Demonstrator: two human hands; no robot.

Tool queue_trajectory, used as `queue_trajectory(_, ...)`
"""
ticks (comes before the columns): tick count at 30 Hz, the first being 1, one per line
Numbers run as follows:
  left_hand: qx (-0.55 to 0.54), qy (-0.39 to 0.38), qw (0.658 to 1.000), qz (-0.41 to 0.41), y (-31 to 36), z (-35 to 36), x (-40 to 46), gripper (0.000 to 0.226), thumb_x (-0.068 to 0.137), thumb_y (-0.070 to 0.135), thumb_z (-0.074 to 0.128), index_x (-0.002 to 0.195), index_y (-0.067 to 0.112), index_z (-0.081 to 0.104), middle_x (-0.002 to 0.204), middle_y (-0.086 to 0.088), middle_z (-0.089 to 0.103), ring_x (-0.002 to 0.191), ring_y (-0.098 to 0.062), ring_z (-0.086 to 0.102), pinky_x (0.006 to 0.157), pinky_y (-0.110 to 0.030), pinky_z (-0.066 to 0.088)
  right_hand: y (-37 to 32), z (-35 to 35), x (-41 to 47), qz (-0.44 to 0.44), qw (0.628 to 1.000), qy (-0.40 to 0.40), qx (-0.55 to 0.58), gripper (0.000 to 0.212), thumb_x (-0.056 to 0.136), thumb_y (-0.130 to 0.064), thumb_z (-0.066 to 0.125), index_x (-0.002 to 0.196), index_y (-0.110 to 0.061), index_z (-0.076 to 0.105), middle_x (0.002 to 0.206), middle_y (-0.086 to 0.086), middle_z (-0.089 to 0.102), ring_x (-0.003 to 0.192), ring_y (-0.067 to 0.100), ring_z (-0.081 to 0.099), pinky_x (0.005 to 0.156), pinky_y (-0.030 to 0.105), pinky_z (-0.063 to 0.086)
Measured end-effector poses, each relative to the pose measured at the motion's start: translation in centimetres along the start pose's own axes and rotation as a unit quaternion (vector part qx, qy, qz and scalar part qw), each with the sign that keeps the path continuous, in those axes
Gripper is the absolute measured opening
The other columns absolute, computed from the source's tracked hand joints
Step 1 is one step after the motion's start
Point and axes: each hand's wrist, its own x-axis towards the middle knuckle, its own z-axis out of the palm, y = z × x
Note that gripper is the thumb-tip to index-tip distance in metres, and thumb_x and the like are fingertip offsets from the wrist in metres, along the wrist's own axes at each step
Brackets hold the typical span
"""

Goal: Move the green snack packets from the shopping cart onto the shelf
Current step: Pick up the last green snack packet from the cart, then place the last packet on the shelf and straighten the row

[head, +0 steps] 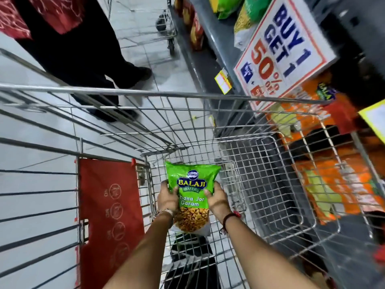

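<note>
**Green snack packet held over the cart, shelf waiting at right**

Low in the centre of the frame, a person's two hands clasp a green Balaji "Chana Jor Garam" packet [192, 195] above the wire floor of the shopping cart [158, 93] — the left hand [167, 198] wrapped round its left edge, the right hand [216, 198] pressed to its right edge, both closed on the film at about mid-height. The packet stands upright, logo facing the camera, its clear lower part showing the loose snack inside.

It looks light and soft: a puffed, glossy pouch that would likely crumple or slip under a hard pinch, with brittle contents that could crush. Gripping the sides, as here, or the sealed top seam seems the safer hold.

The grey shelf [216, 38] runs up the upper right of the frame, with green packets [249, 12] already on it beside a "Buy 1 Get 1" sign [285, 51]. No other green packets are visible in the cart.
</note>
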Motion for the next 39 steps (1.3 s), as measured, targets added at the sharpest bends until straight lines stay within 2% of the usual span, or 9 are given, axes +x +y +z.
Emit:
queue_trajectory(3, -0.043, 0.006, 0.996, 0.08, 2.7, -0.3, -3.5, 0.046, 0.089, 0.014, 0.05, 0.131, 0.006, 0.032, 0.135, -0.023, 0.046, 0.121, -0.036, 0.045, 0.101, -0.041, 0.038, -0.9, -3.4, -2.9, -0.051, 0.997, 0.052, 0.014, 0.025, 0.094, -0.015, 0.045, 0.116, -0.006, 0.048, 0.116, 0.018, 0.062, 0.102, 0.031, 0.06, 0.075, 0.032, 0.047)
queue_trajectory(9, -0.075, 0.015, 0.955, 0.285, 9.4, -0.2, -13.3, 0.033, 0.086, 0.009, 0.053, 0.117, -0.001, 0.045, 0.109, -0.014, 0.06, 0.103, -0.024, 0.056, 0.068, -0.028, 0.038, -2.7, -13.4, -11.3, -0.161, 0.973, 0.156, 0.06, 0.032, 0.093, -0.019, 0.047, 0.124, -0.008, 0.048, 0.123, 0.015, 0.06, 0.109, 0.03, 0.058, 0.086, 0.036, 0.047)
queue_trajectory(16, -0.062, -0.05, 0.877, 0.473, 15.0, 3.8, -29.3, 0.053, 0.076, 0.036, 0.054, 0.119, 0.006, 0.045, 0.121, -0.022, 0.059, 0.108, -0.034, 0.057, 0.095, -0.047, 0.047, 1.6, -25.2, -26.1, -0.232, 0.9, 0.347, 0.124, 0.033, 0.092, -0.013, 0.049, 0.122, -0.001, 0.049, 0.129, 0.018, 0.057, 0.118, 0.031, 0.052, 0.09, 0.03, 0.039)
queue_trajectory(21, -0.03, -0.129, 0.811, 0.569, 15.6, 9.7, -41.3, 0.053, 0.072, 0.042, 0.052, 0.114, 0.009, 0.046, 0.11, -0.022, 0.064, 0.098, -0.038, 0.061, 0.087, -0.051, 0.05, 9.6, -32.5, -37.0, -0.179, 0.865, 0.454, 0.114, 0.04, 0.094, -0.022, 0.045, 0.125, 0.002, 0.043, 0.128, 0.025, 0.054, 0.113, 0.031, 0.053, 0.088, 0.036, 0.037)
queue_trajectory(24, -0.005, -0.191, 0.751, 0.632, 14.5, 13.6, -48.7, 0.049, 0.076, 0.042, 0.053, 0.112, 0.008, 0.048, 0.101, -0.013, 0.065, 0.092, -0.03, 0.061, 0.076, -0.032, 0.047, 15.4, -35.6, -42.9, -0.159, 0.832, 0.518, 0.119, 0.046, 0.093, -0.026, 0.047, 0.128, 0.004, 0.04, 0.131, 0.028, 0.052, 0.1, 0.022, 0.05, 0.094, 0.037, 0.038)
queue_trajectory(28, 0.026, -0.249, 0.678, 0.692, 12.2, 18.5, -58.3, 0.029, 0.086, 0.013, 0.055, 0.111, 0.0, 0.05, 0.085, -0.011, 0.06, 0.074, -0.027, 0.056, 0.056, -0.023, 0.026, 22.9, -38.6, -50.4, -0.093, 0.788, 0.587, 0.161, 0.051, 0.093, -0.022, 0.047, 0.131, 0.009, 0.035, 0.138, 0.028, 0.044, 0.127, 0.036, 0.042, 0.104, 0.039, 0.033)
queue_trajectory(31, 0.045, -0.303, 0.647, 0.698, 10.0, 23.0, -62.8, 0.037, 0.086, 0.015, 0.054, 0.115, -0.005, 0.046, 0.1, -0.026, 0.063, 0.088, -0.033, 0.059, 0.065, -0.03, 0.035, 28.3, -39.9, -54.5, -0.066, 0.757, 0.617, 0.204, 0.054, 0.093, -0.02, 0.047, 0.135, 0.01, 0.03, 0.144, 0.028, 0.035, 0.135, 0.033, 0.033, 0.111, 0.037, 0.025)
queue_trajectory(35, 0.099, -0.339, 0.627, 0.694, 7.2, 28.4, -67.2, 0.057, 0.088, 0.028, 0.049, 0.134, 0.002, 0.028, 0.139, -0.023, 0.042, 0.124, -0.037, 0.043, 0.103, -0.044, 0.037, 34.2, -41.3, -57.5, -0.024, 0.718, 0.656, 0.232, 0.058, 0.093, -0.023, 0.047, 0.14, 0.003, 0.023, 0.152, 0.02, 0.025, 0.141, 0.025, 0.023, 0.114, 0.03, 0.018)
queue_trajectory(39, 0.128, -0.349, 0.624, 0.688, 6.4, 33.0, -69.8, 0.061, 0.087, 0.037, 0.047, 0.135, 0.007, 0.025, 0.13, -0.026, 0.051, 0.108, -0.043, 0.054, 0.088, -0.05, 0.048, 38.3, -43.8, -57.8, -0.008, 0.689, 0.684, 0.24, 0.048, 0.091, -0.02, 0.051, 0.13, 0.006, 0.039, 0.135, 0.026, 0.048, 0.127, 0.035, 0.043, 0.108, 0.045, 0.035)
